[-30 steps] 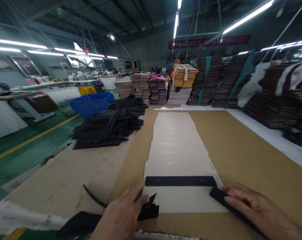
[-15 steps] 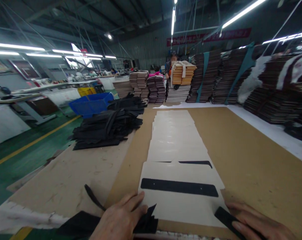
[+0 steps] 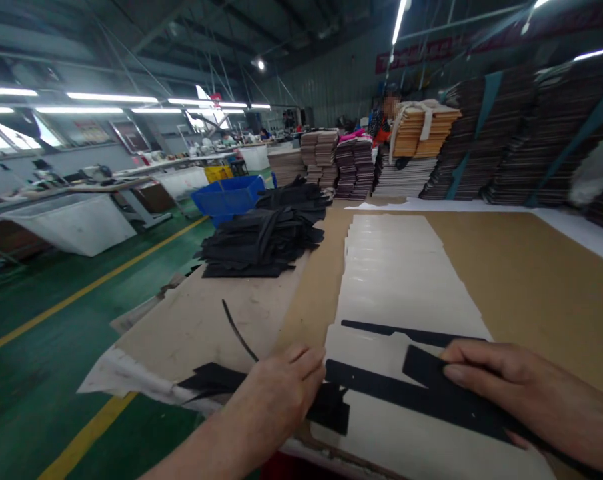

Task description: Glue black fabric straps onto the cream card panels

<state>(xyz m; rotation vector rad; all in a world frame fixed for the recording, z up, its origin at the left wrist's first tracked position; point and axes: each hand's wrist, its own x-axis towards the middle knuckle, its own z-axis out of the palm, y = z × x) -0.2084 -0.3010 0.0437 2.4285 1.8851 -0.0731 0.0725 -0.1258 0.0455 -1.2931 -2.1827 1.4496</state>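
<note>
My right hand point(image 3: 511, 380) pinches a black strip point(image 3: 421, 365) between thumb and fingers, its free end over the front white sheet point(image 3: 371, 341). Another black strip point(image 3: 381, 383), with small pale dots, lies across that sheet. Closed at the sheet's left edge is my left hand point(image 3: 281, 393). A bunch of black strips point(image 3: 334, 408) sticks out on both sides of this hand and seems held in it; the fingers' inner side is hidden. One thin strip point(image 3: 236, 327) juts up to the left. Behind, overlapping white sheets point(image 3: 396, 267) run back in a row, a black strip showing at the front one's edge.
A heap of black strips point(image 3: 261, 240) lies on the table's left, beside a blue bin point(image 3: 228, 197). Tall stacks of dark pieces point(image 3: 521, 140) and a tan stack point(image 3: 424, 130) stand at the back. A person point(image 3: 388, 117) is behind them.
The view has swung left. My right hand has brought its black strip from beside the sheet up over it. My left hand has moved to the sheet's left edge, its fingers drawn together.
</note>
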